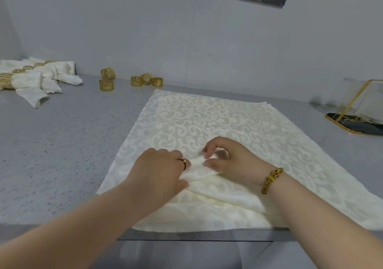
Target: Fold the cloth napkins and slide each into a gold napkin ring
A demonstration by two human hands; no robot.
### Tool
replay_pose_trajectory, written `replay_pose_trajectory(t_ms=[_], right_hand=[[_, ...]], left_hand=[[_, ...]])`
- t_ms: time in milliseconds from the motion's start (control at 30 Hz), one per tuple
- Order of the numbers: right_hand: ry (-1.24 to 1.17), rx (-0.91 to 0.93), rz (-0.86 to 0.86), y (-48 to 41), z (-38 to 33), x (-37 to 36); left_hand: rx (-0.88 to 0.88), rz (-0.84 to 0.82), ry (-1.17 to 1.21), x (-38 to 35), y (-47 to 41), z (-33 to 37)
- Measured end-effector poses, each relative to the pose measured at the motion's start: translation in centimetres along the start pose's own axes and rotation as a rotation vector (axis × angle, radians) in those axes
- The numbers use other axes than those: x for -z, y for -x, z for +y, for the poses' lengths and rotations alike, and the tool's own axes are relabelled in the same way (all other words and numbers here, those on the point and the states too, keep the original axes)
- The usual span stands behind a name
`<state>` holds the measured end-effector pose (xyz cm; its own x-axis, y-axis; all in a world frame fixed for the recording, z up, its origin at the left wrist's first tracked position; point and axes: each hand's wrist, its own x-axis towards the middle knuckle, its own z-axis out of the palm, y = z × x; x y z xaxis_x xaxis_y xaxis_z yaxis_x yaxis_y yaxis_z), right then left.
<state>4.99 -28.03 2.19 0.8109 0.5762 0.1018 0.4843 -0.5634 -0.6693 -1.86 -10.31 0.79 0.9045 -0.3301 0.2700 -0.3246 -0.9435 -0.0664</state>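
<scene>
Grip state: left hand (159, 171) and right hand (230, 161) each pinch one raised pleat of the cream damask napkin (196, 119), probably gathering it narrow enough for a ring. The napkin lies spread on the grey worktop (62, 144), reaching its front edge. Loose gold napkin rings (106, 85) stand beyond, ringed napkins (31, 78) far left, a gold-framed holder (356, 113) right; none obstructs folding.

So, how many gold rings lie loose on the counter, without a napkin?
5 loose rings. Two near the finished napkins: back ring, front ring. Three grouped further right: left ring, middle ring, right ring. Another could hide behind them.
</scene>
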Motion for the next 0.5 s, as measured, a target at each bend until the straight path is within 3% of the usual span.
replay_pose_trajectory(t_ms=[167,333,500], right_hand=[[0.263,0.123,-0.174,3.5,-0.1,0.8],[0.598,0.500,0.179,3.9,2.3,-1.2],[0.727,0.571,0.297,2.4,2.1,-0.8]], left_hand=[[-0.043,0.217,0.112,-1.9,0.7,-0.9],[-0.040,0.277,0.166,-2.5,0.5,-1.0],[-0.070,0.286,0.204,-2.5,0.4,-1.0]])
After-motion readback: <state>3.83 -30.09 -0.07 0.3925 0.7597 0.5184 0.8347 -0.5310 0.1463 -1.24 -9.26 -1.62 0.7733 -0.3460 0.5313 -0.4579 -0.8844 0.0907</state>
